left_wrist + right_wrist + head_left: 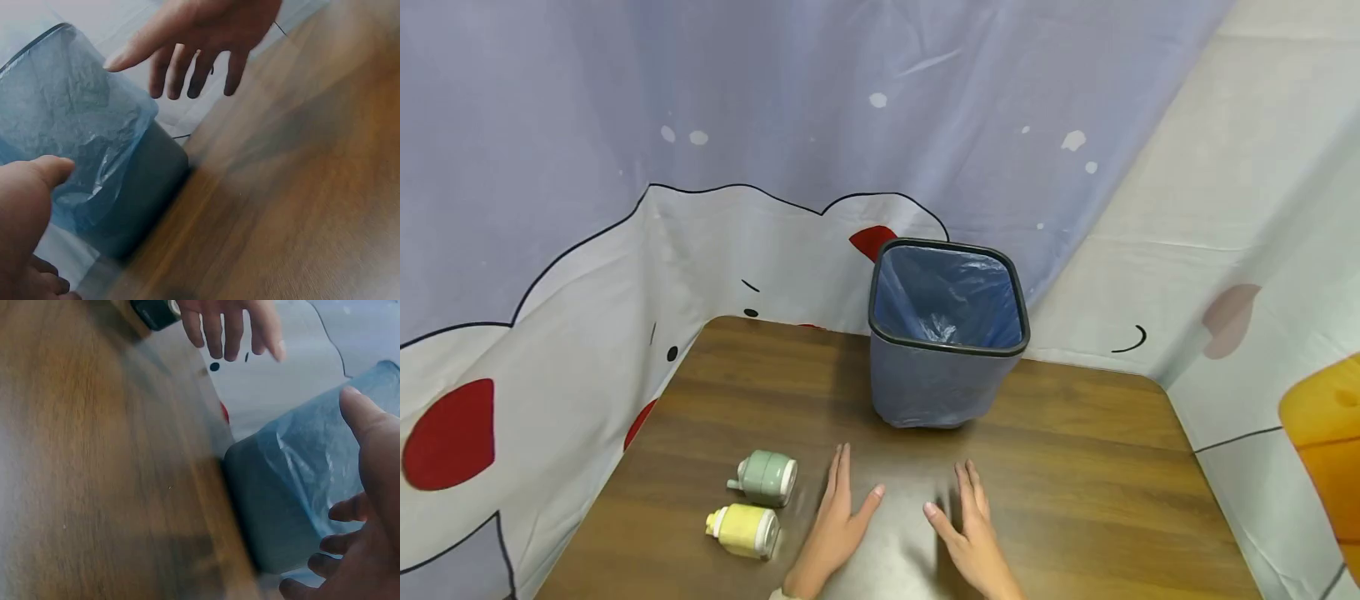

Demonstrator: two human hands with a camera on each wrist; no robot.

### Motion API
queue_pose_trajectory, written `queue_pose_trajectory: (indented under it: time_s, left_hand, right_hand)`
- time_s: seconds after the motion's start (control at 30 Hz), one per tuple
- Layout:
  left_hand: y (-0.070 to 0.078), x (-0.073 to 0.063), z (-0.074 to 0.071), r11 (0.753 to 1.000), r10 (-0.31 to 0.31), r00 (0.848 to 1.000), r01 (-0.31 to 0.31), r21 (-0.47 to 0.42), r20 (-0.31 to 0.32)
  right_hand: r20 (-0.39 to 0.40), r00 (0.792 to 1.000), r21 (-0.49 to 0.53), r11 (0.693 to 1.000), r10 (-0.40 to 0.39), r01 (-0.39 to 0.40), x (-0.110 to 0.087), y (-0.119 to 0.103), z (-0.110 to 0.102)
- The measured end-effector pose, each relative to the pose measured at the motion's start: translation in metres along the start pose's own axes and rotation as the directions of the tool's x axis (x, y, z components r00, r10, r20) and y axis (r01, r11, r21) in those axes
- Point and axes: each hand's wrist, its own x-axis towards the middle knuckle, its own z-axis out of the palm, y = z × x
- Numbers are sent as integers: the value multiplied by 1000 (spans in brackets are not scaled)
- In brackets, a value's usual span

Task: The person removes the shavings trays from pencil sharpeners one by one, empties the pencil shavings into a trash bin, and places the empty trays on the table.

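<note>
A person's left hand (835, 532) and right hand (976, 546) hover with straight fingers, gripping nothing, apparently between moves; any grasp would call for curling the fingers. Left of them, a small rounded green bottle (764, 477) and similar yellow bottle (742, 530) lie sideways on the brown wood-grain table (1097, 475). Ahead stands a squarish, dark-rimmed blue-grey bin (925, 387), its liner (910, 287) crinkled, translucent blue plastic.

The head view's bottom edge is cutting off the bench (1112, 500); both wrist views' side edges are cropping the bin (153, 187).
</note>
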Motion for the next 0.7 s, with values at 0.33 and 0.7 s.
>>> queue_pose_trajectory:
  time_s: [0.33, 0.7]
  left_hand:
    - [7, 35, 3, 995, 37, 999, -37, -90, -6]
    - [0, 67, 14, 963, -25, 997, 5, -271, -69]
  right_hand:
    - [-54, 998, -5, 1000, 22, -22, 18, 18, 2]
    - [-285, 958, 95, 994, -30, 59, 42, 29, 10]
